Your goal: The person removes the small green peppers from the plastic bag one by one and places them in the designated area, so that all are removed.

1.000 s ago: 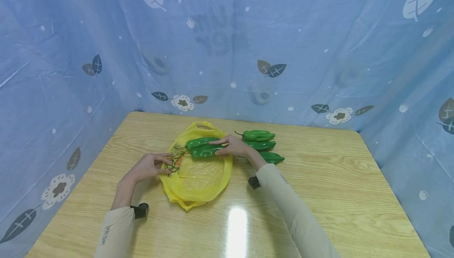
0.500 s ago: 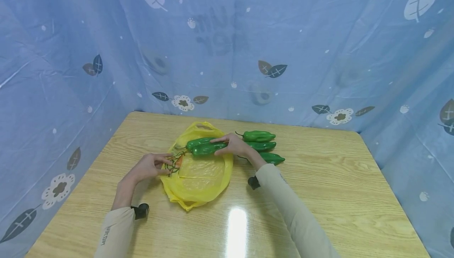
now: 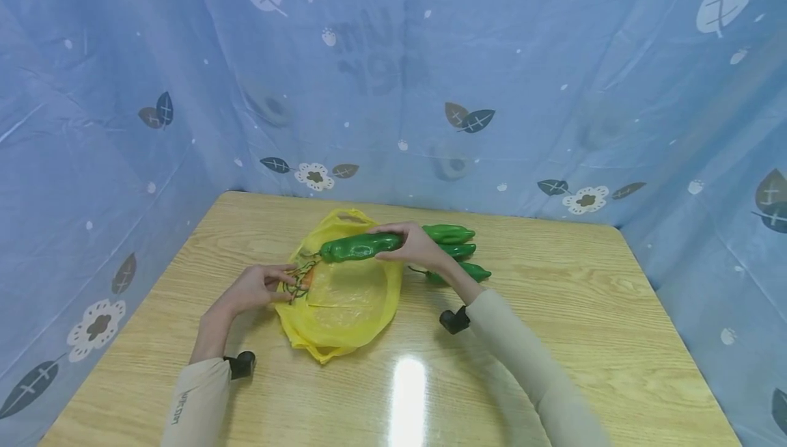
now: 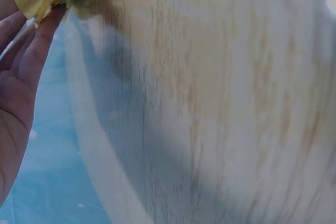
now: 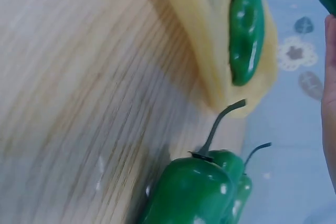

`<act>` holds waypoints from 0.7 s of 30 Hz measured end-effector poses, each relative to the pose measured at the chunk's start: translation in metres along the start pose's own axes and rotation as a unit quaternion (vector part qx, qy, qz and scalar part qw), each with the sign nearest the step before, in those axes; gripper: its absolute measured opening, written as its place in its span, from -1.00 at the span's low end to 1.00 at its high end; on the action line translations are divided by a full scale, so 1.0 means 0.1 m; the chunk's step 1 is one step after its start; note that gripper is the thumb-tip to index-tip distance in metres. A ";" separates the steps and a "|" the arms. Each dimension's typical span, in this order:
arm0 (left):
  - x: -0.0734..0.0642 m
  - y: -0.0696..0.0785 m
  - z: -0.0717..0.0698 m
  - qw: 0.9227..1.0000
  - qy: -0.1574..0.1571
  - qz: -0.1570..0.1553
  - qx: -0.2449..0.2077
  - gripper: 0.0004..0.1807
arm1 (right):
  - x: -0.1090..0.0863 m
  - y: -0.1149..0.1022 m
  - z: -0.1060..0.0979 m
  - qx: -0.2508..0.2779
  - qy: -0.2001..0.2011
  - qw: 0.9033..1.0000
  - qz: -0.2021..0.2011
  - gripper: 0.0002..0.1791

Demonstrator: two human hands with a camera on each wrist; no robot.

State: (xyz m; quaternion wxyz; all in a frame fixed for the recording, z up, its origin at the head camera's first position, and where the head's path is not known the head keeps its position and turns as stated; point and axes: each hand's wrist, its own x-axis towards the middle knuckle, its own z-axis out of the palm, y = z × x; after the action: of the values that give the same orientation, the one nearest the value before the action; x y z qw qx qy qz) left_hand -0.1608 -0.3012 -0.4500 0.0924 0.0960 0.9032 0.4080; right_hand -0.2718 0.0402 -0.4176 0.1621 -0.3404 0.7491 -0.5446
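My right hand (image 3: 421, 247) grips the blunt end of a long green pepper (image 3: 359, 247) and holds it raised over the yellow plastic bag (image 3: 341, 320). Its stem end points left. A second green pepper (image 5: 247, 32) lies in the bag in the right wrist view; in the head view the held one covers it. My left hand (image 3: 255, 288) pinches the left rim of the bag, beside a printed orange and dark green pattern (image 3: 302, 281). At the top corner of the left wrist view, its fingertips (image 4: 50, 22) meet the yellow plastic.
Right of the bag, three more green peppers lie in a column: a far one (image 3: 451, 233), a middle one (image 3: 461, 251) and a near one (image 3: 475, 271). The wooden table (image 3: 553, 337) is backed by a blue patterned curtain (image 3: 393, 91).
My right hand has lifted one pepper off the one beside it and shifted it slightly away from me and up. The left hand stays at the bag's rim.
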 end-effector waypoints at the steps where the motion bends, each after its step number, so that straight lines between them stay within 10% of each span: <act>1: 0.00 0.00 0.00 1.000 0.000 0.001 0.000 -0.70 | -0.04 -0.03 -0.01 0.010 -0.001 1.000 -0.006 -0.47; 21: 0.01 0.02 0.02 0.999 0.007 0.009 0.044 -0.69 | -0.72 -0.13 -0.21 0.099 0.031 0.995 -0.014 -0.45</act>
State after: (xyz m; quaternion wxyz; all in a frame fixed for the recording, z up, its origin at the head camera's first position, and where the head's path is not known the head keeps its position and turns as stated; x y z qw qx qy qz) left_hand -0.1611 -0.2981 -0.4500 0.0783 0.1052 0.9200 0.3694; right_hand -0.2291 0.1023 -0.4069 0.1643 -0.3158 0.6917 -0.6283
